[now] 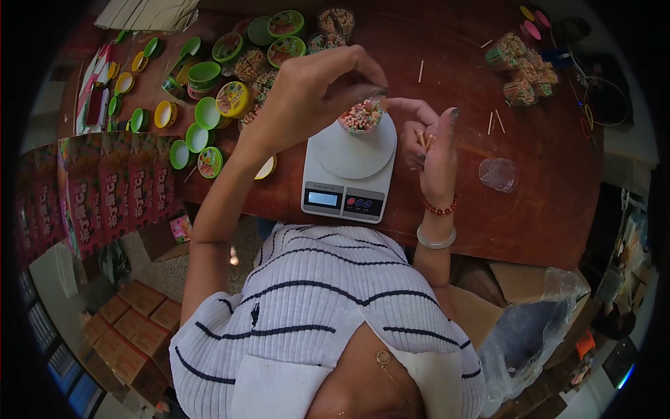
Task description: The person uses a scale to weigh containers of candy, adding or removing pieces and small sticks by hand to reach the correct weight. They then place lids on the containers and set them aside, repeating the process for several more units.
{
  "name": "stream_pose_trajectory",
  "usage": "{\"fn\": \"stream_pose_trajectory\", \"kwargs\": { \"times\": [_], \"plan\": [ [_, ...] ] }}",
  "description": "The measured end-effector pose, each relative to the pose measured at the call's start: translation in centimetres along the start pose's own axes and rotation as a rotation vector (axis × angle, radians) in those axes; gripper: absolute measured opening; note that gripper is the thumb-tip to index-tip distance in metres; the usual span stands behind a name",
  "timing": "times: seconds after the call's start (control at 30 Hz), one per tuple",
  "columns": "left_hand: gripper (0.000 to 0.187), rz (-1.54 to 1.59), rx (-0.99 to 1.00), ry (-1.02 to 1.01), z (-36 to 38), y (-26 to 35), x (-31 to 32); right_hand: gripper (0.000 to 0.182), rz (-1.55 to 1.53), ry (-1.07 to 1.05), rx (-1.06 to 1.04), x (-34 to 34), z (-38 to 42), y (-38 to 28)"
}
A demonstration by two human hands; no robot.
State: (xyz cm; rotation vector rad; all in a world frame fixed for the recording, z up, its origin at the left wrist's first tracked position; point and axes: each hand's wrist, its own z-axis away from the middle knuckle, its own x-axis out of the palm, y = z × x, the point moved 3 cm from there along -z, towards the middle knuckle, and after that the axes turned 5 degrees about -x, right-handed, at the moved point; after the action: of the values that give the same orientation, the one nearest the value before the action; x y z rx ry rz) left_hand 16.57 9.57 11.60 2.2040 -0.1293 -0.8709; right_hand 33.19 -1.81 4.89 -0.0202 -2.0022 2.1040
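A clear cup [361, 117] packed with thin sticks, their small tips pink, red, green and cream, stands on a white kitchen scale [351, 162]. The scale's display is lit, but its reading is too small to tell. My left hand [322, 85] reaches over the cup with thumb and fingers pinched together at its top edge; what they hold, if anything, is hidden. Right of the cup, my right hand [434, 143] curls its fingers around several small sticks [423, 141]. Its index finger points toward the cup's side.
Green and yellow round tubs [204, 75] and more stick-filled cups [337, 23] crowd the left and back. Bundles of sticks [520, 70] lie at right. Clear round lids [497, 174] and loose sticks [496, 123] rest on the brown table [453, 216]. Pink packages [115, 185] stand at left.
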Motion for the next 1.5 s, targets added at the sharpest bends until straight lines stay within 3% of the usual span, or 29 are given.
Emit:
{"fn": "stream_pose_trajectory", "kwargs": {
  "times": [0.37, 0.5, 0.6, 0.7, 0.8, 0.83, 0.9, 1.13, 1.2, 1.23, 1.33, 1.4, 1.47, 1.5],
  "plan": [
    [0.013, -0.086, -0.089, -0.290, 1.7, -3.0, 2.2, 0.092, -0.060, 0.062, 0.016, -2.4, 0.4, 1.5],
    [0.014, -0.155, 0.002, -0.089, 1.3, -2.1, 0.0, 0.091, -0.077, 0.102, 0.022, -4.0, 1.2, 1.7],
    [0.016, -0.229, -0.111, -0.027, 1.6, -2.2, -2.8, 0.087, -0.056, 0.185, 0.033, -5.6, 2.3, 2.2],
    [0.016, -0.255, -0.155, -0.009, 2.3, -2.7, -4.1, 0.082, -0.028, 0.257, 0.061, -7.1, 3.5, 3.2],
    [0.016, -0.270, -0.154, -0.014, 2.8, -2.6, -4.9, 0.057, 0.415, 0.365, 0.065, -9.4, 5.7, 4.4],
    [0.016, -0.272, -0.160, -0.014, 3.0, -2.8, -5.0, 0.057, 0.415, 0.360, 0.068, -9.3, 6.4, 4.7],
    [0.016, -0.287, -0.124, -0.016, 3.3, -3.1, -5.0, 0.045, 0.770, 0.474, 0.042, -9.3, 8.0, 4.5],
    [0.016, -0.195, -0.167, -0.038, 3.0, -2.8, -3.8, 0.027, 0.806, 0.587, 0.162, -8.7, 10.2, 6.7],
    [0.039, -0.201, -0.164, -0.144, 3.0, -3.0, -3.3, 0.026, 0.791, 0.601, 0.113, -8.5, 10.1, 7.0],
    [0.039, -0.201, -0.162, -0.147, 3.0, -2.7, -2.7, 0.026, 0.790, 0.603, 0.114, -8.4, 9.9, 7.0],
    [0.098, -0.146, -0.077, -0.246, 3.4, -1.4, 0.6, 0.026, 0.799, 0.580, 0.076, -7.8, 8.9, 6.5],
    [0.095, -0.203, -0.099, -0.405, 4.2, -1.5, 3.8, 0.028, 0.860, 0.533, 0.089, -7.2, 8.0, 6.3],
    [0.093, -0.279, -0.074, -0.385, 3.7, -1.9, 5.4, 0.030, 0.885, 0.521, 0.060, -6.7, 7.6, 6.1],
    [0.092, -0.147, -0.100, -0.298, 3.1, -1.8, 4.9, 0.031, 0.907, 0.502, 0.038, -6.3, 7.2, 6.0]
  ]
}}
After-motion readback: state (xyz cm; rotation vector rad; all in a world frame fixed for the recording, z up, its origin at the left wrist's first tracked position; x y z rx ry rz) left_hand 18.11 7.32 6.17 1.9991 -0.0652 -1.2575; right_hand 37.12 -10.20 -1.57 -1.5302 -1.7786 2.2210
